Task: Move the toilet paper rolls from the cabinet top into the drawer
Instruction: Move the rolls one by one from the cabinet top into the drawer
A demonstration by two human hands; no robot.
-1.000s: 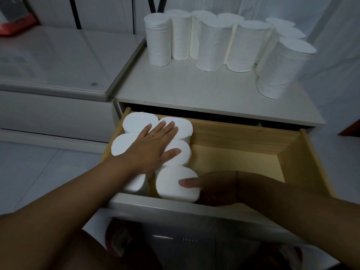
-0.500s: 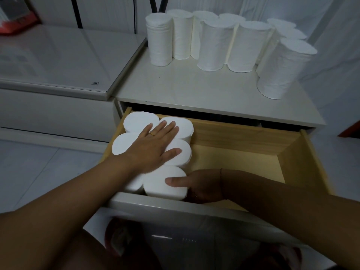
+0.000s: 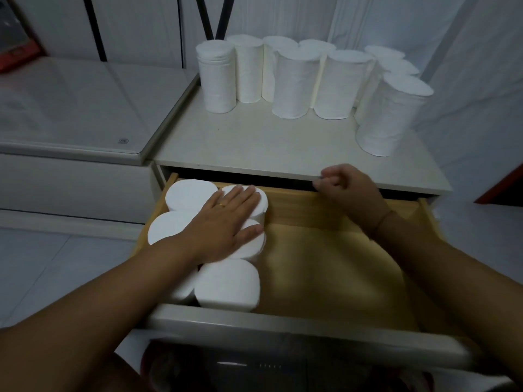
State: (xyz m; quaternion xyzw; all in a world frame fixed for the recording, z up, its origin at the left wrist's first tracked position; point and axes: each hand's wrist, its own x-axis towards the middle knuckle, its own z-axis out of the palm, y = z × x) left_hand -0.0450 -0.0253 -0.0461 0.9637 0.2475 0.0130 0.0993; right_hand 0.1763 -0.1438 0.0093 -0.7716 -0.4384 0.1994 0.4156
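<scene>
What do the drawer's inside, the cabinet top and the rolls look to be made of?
Drawer: inside looks like bare light wood, with faint grain on the back wall; the front edge is white, likely painted or laminated.
Cabinet top: smooth off-white board, matte, probably laminate.
Rolls: soft white paper, with a crinkled, embossed-looking surface.

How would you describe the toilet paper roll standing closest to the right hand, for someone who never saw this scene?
Find the white cabinet top above the open wooden drawer. Upright rolls line its back edge. The roll at the right end is the one: it stands furthest forward, apart from the row, nearest the right hand.
</scene>
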